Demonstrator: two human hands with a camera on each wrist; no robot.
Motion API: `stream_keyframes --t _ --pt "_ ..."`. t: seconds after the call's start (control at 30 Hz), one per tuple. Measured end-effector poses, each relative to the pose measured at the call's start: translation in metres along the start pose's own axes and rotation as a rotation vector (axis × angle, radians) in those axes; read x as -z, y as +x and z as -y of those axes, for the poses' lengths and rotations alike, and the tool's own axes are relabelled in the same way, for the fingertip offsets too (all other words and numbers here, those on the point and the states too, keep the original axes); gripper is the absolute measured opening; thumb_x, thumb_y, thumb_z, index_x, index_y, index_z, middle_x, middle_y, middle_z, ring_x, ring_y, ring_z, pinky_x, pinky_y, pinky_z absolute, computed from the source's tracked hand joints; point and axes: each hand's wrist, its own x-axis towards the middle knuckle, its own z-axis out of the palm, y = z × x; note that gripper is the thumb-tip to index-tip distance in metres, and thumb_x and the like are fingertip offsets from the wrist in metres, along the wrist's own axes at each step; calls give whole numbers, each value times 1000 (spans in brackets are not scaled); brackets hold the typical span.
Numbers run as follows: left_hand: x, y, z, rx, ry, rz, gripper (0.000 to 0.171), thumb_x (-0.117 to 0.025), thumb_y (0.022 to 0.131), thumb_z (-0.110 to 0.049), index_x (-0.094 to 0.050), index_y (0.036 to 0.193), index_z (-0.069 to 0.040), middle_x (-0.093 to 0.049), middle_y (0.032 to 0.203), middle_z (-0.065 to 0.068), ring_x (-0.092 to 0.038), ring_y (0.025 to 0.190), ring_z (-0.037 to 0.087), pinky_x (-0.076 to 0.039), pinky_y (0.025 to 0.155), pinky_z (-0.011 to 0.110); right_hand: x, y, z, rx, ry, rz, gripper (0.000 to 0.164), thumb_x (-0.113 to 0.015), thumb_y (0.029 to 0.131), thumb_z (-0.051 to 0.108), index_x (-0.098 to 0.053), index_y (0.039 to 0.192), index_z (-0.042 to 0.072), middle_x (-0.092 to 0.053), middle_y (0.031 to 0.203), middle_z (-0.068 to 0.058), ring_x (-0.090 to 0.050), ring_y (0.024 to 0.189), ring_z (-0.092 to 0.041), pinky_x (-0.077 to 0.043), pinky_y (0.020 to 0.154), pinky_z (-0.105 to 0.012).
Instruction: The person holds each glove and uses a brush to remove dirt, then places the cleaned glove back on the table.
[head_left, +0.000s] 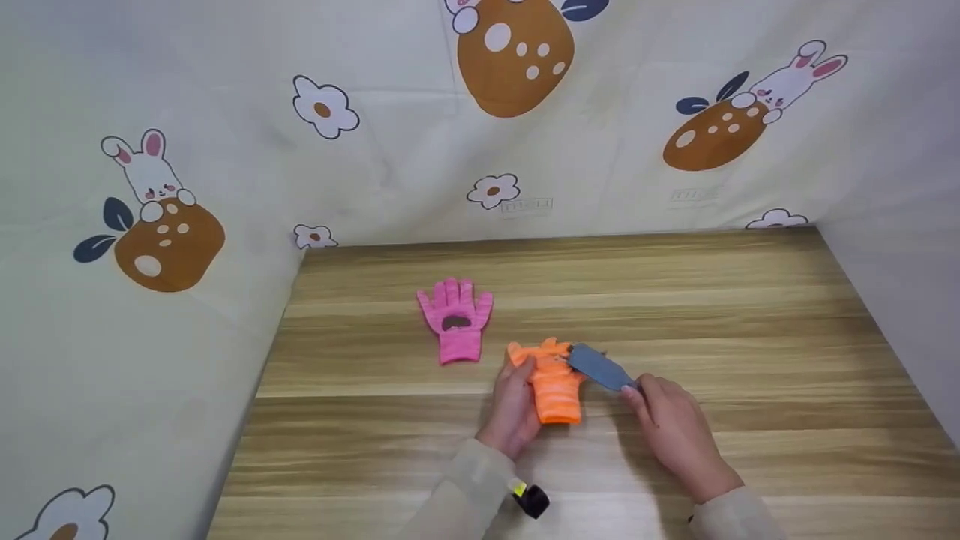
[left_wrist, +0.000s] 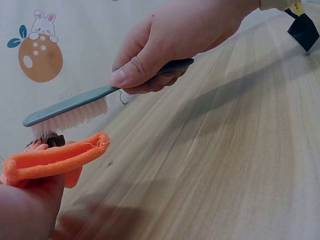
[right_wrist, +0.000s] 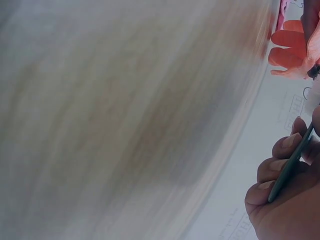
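My left hand (head_left: 516,409) holds an orange striped knit glove (head_left: 556,397) up over the table, its thumb lying over the glove's side and the cuff facing me. A grey-green brush (head_left: 600,367) is gripped by its handle in my right hand (head_left: 679,435). In the left wrist view the brush's pale bristles (left_wrist: 75,117) point down, their far end right at a dark patch (left_wrist: 56,141) on the glove. The right wrist view catches the glove's fingers (right_wrist: 287,50) spread at the upper right, and my fingers curled round the brush handle (right_wrist: 289,172).
A pink knit glove (head_left: 459,346) with a dark brown patch (head_left: 456,322) on its palm lies flat on the wood-grain table (head_left: 360,442), left of and beyond my hands. Cloth walls (head_left: 390,172) printed with rabbits and flowers stand along the table's back and sides.
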Motion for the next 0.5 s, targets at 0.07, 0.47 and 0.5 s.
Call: stream_keyframes --t 0.07,0.47,0.5 --pt "0 0 0 -2 6 3 55 -34 110 -17 -15 160 -4 -48 149 21 -61 118 18 -53 100 34 1 0 -1 -7 3 7 37 -45 106 45 -57 95 12 -48 75 0 -44 73 -17 -35 67 -32" --pt "1 0 -6 3 -17 -21 58 -34 110 -18 -9 162 -10 -46 149 21 -60 120 25 -54 99 37 3 -3 -10 14 -1 -20 34 -48 106 40 -58 95 10 -49 75 0 -45 72 -16 -36 65 -30" --pt "2 0 -6 0 -18 -20 56 -33 110 -18 -13 161 -9 -50 143 20 -61 116 25 -55 97 38 3 -3 -10 20 0 -29 31 -49 106 37 -58 94 10 -48 75 0 -45 71 -16 -36 65 -30"
